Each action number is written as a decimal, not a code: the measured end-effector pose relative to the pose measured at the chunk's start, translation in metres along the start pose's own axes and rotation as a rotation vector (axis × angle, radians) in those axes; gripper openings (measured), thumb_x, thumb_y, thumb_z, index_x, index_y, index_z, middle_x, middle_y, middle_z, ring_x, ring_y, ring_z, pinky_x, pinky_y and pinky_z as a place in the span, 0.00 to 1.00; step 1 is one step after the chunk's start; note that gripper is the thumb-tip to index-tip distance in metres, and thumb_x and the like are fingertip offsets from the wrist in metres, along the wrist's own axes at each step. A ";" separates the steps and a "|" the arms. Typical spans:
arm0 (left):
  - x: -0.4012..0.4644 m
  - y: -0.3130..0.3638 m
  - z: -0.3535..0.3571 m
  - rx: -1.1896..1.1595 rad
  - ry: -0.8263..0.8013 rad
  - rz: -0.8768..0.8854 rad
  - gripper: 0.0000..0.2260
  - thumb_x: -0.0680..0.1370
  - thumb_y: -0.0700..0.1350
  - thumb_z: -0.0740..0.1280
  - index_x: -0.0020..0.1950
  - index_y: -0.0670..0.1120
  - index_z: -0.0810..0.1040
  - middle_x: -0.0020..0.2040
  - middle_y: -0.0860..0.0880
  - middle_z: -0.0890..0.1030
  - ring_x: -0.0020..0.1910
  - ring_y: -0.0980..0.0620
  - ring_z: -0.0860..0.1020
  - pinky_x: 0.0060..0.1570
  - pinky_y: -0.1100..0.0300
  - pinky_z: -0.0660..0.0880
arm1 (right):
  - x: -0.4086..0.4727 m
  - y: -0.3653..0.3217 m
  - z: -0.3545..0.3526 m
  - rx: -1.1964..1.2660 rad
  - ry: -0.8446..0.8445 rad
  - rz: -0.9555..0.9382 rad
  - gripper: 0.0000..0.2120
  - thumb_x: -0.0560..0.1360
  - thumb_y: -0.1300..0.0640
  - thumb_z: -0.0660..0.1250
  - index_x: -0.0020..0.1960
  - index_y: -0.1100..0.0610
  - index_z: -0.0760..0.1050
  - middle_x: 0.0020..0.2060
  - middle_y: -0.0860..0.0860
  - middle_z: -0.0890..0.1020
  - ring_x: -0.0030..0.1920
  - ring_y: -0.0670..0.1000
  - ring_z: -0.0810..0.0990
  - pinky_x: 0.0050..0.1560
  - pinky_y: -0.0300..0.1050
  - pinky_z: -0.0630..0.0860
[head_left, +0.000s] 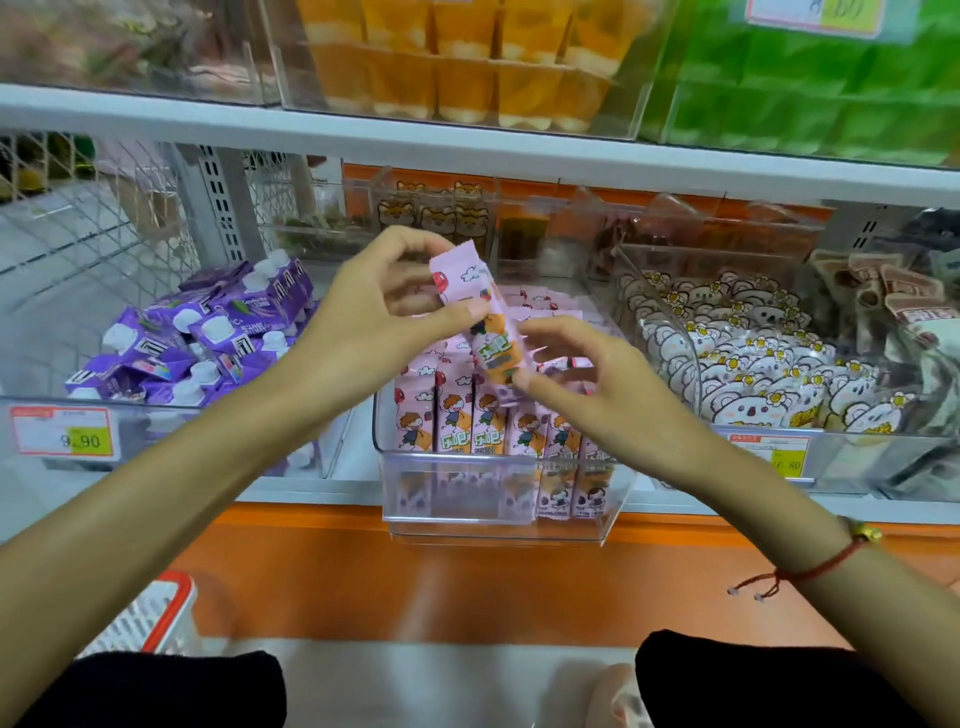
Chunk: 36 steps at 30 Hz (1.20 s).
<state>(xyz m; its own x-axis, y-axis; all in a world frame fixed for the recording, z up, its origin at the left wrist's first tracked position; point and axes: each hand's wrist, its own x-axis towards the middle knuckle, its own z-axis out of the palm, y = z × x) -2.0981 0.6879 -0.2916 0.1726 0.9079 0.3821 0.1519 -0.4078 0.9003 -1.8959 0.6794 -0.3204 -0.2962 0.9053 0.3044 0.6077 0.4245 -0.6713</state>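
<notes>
A shop's snack aisle: white metal shelf boards carry clear plastic bins packed with many of the same goods — purple white-capped drink pouches, pink cartoon-printed sachets stood in rows, koala-printed white packets. Red-and-yellow price labels sit on bin fronts — one reads 9.90. A white slotted basket with a red rim sits low at left.

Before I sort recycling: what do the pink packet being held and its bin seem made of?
Pink packet: likely thin printed plastic film, crimped serrated end, slight sheen. Bin: clear rigid plastic, maybe acrylic; packets show through its glossy wall.
</notes>
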 end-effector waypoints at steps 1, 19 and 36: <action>0.002 0.003 -0.003 0.085 -0.047 0.067 0.18 0.72 0.39 0.73 0.59 0.47 0.74 0.51 0.52 0.82 0.46 0.61 0.82 0.47 0.69 0.77 | -0.001 0.004 -0.003 -0.191 0.017 -0.042 0.22 0.76 0.53 0.68 0.68 0.53 0.69 0.60 0.48 0.77 0.60 0.47 0.74 0.60 0.39 0.69; 0.013 -0.031 0.018 1.120 -0.392 0.130 0.23 0.70 0.62 0.71 0.63 0.58 0.75 0.55 0.59 0.76 0.57 0.55 0.72 0.43 0.59 0.66 | -0.004 0.018 -0.004 -0.741 -0.029 -0.203 0.18 0.78 0.47 0.63 0.66 0.46 0.71 0.59 0.46 0.77 0.59 0.50 0.74 0.51 0.44 0.65; 0.030 -0.022 0.017 0.973 -0.410 0.129 0.20 0.68 0.68 0.66 0.53 0.58 0.80 0.45 0.61 0.81 0.43 0.62 0.79 0.40 0.60 0.75 | -0.005 0.017 -0.024 -0.633 0.083 -0.206 0.11 0.77 0.54 0.65 0.58 0.53 0.79 0.55 0.50 0.80 0.59 0.53 0.73 0.55 0.50 0.71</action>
<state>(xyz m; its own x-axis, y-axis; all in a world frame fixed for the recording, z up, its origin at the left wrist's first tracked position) -2.0801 0.7222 -0.3038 0.5304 0.8238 0.2002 0.7905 -0.5659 0.2342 -1.8665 0.6827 -0.3175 -0.4101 0.7922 0.4519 0.8672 0.4921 -0.0757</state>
